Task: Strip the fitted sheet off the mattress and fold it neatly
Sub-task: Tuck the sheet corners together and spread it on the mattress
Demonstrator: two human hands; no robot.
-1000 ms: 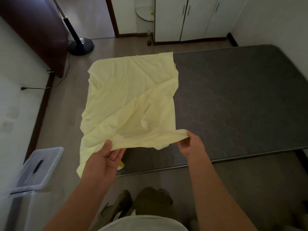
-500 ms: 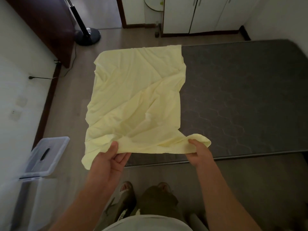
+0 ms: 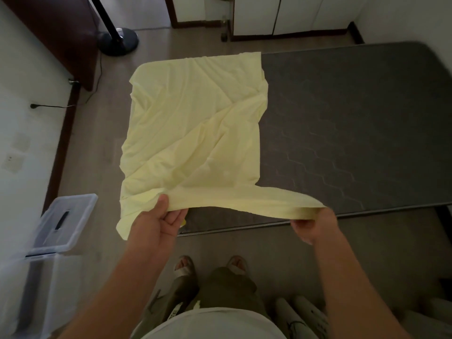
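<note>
The pale yellow fitted sheet (image 3: 195, 133), folded into a wrinkled rectangle, lies over the left end of the bare dark grey mattress (image 3: 354, 123). Its left part hangs past the mattress edge. My left hand (image 3: 156, 223) grips the sheet's near left edge, thumb on top. My right hand (image 3: 315, 225) pinches the near right corner, which is pulled out to the right in a stretched flap above the mattress's near edge.
A clear plastic storage box with lid (image 3: 61, 223) stands on the floor at the left. A black fan base (image 3: 117, 41) and a dark wooden cabinet (image 3: 56, 33) are at the back left. White wardrobe doors (image 3: 293, 13) line the far wall. My feet (image 3: 210, 265) stand by the mattress.
My right hand has drawn the sheet's near corner further to the right, stretching the near edge into a long flap. My left hand keeps its grip at nearly the same spot.
</note>
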